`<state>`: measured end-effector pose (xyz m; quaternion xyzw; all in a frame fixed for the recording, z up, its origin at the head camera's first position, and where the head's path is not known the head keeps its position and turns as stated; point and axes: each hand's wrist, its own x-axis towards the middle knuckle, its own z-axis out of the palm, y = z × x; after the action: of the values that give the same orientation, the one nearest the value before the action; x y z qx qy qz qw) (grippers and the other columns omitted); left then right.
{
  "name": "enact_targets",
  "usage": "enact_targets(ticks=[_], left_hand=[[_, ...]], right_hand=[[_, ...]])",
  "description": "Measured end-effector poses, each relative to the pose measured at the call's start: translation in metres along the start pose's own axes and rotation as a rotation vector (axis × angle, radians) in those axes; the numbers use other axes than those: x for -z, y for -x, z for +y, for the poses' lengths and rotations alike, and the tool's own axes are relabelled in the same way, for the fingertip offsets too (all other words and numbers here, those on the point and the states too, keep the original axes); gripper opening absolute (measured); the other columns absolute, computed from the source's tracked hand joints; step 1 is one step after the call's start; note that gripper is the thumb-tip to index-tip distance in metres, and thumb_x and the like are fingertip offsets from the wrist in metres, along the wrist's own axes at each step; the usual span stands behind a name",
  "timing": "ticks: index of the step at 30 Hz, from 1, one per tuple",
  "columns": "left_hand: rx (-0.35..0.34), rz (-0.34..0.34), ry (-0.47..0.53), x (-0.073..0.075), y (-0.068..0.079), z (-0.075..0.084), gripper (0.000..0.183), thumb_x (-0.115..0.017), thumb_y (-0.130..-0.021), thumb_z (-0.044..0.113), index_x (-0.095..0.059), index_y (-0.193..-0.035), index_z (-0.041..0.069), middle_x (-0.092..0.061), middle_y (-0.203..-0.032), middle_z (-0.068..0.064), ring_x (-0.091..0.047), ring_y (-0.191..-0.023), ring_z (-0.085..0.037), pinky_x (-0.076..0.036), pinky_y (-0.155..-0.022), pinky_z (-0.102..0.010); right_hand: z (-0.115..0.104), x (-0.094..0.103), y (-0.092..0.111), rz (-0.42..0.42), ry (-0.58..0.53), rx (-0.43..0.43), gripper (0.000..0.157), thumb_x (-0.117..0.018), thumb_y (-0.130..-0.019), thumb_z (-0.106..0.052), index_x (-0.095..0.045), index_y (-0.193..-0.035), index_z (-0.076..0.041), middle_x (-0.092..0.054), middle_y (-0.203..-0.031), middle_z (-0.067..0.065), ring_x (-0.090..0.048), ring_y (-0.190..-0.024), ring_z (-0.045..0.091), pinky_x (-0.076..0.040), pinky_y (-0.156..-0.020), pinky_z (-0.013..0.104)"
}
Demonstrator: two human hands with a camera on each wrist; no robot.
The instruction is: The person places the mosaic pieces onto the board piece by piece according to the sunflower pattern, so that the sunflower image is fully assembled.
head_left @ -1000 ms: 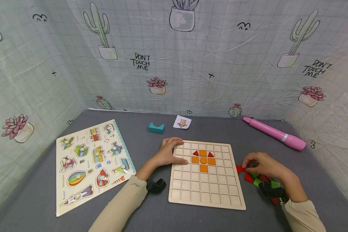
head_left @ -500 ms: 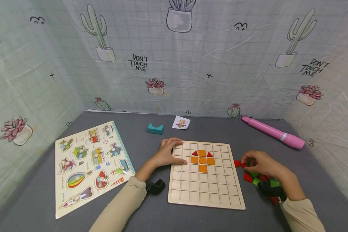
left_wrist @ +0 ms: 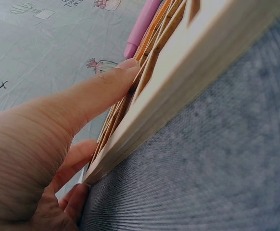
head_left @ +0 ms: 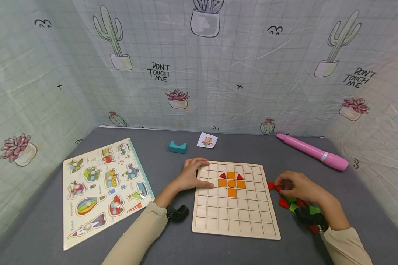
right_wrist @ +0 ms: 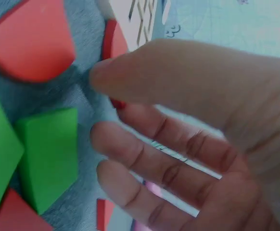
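Selection is seemingly happening, the left hand (head_left: 189,177) gripping the board (head_left: 233,213) and the right hand (head_left: 299,187), its grip unclear, hovering at red pieces (head_left: 271,185) beside that board, a clean lift apparently being needed next.

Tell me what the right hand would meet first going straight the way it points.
Likely a red piece beside the wooden board; depth is unclear, so the right hand may already touch it.
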<state>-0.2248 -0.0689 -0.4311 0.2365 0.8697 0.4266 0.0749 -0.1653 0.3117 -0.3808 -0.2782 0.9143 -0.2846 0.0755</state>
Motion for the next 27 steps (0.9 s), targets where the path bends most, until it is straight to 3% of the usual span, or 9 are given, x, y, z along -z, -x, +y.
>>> enact_targets(ticks=[7, 17, 27], left_hand=[[0.001, 0.003, -0.005, 0.000, 0.001, 0.000, 0.073, -0.088, -0.070, 0.027, -0.057, -0.132, 0.004, -0.042, -0.145, -0.011, -0.023, -0.131, -0.032, -0.027, -0.106, -0.051], [0.000, 0.003, -0.007, 0.000, 0.001, 0.000, 0.073, -0.088, -0.070, 0.027, -0.057, -0.132, 0.004, -0.042, -0.145, -0.011, -0.024, -0.131, -0.032, -0.027, -0.105, -0.052], [0.004, 0.005, 0.002, 0.000, 0.001, 0.002, 0.073, -0.088, -0.070, 0.027, -0.057, -0.132, 0.005, -0.042, -0.145, -0.010, -0.024, -0.131, -0.032, -0.027, -0.106, -0.051]], right_hand=[[-0.015, -0.004, -0.007, 0.003, -0.062, 0.065, 0.019, -0.074, -0.085, -0.005, -0.066, -0.102, -0.003, -0.059, -0.093, 0.003, -0.054, -0.073, 0.002, -0.051, -0.064, 0.025], [-0.036, -0.023, -0.021, 0.021, -0.035, 0.100, 0.020, -0.073, -0.085, -0.002, -0.066, -0.103, -0.003, -0.059, -0.093, 0.001, -0.054, -0.077, 0.008, -0.052, -0.068, 0.028], [-0.051, -0.042, -0.035, 0.028, -0.050, 0.140, 0.016, -0.073, -0.085, -0.003, -0.066, -0.099, -0.005, -0.060, -0.090, 0.002, -0.054, -0.075, 0.014, -0.049, -0.062, 0.026]])
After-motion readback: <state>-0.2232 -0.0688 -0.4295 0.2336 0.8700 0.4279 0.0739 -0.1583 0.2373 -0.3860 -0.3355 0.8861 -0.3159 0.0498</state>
